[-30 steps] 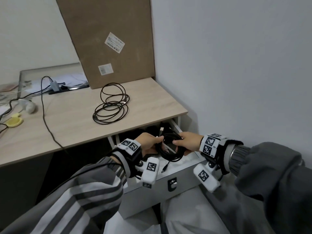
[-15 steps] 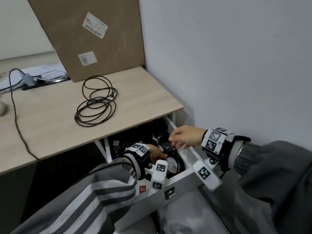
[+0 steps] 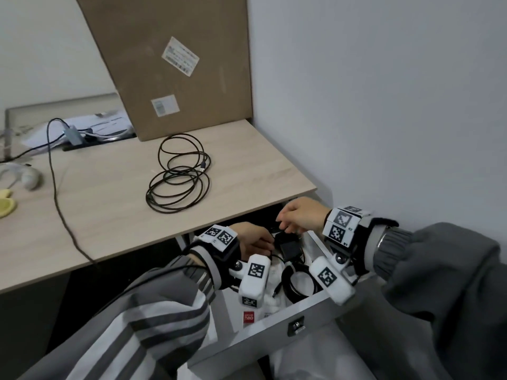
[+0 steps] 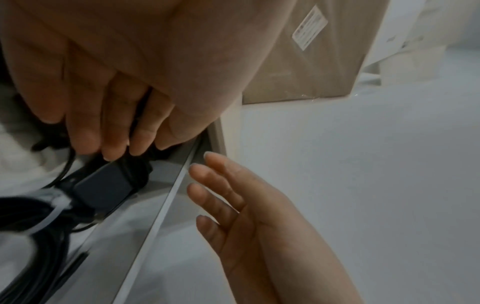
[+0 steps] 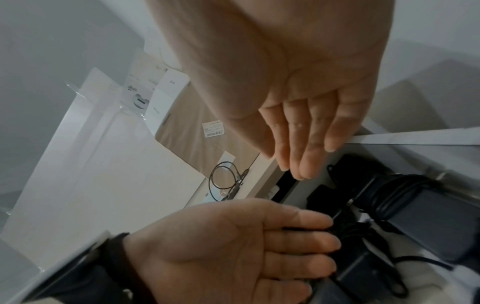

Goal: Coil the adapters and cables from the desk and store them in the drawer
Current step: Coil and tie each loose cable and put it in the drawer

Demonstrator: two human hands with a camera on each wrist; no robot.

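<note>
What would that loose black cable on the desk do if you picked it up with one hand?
The black cable would probably flop: its loops lie uneven and unbound on the desk, so they would likely sag and spread apart. It looks thin, so likely light. Its plug end sits free and may dangle.

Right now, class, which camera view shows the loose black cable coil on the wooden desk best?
The head view: the black cable coil lies whole and unobstructed on the desk. The right wrist view shows it small and distant; the left wrist view misses it entirely.
</note>
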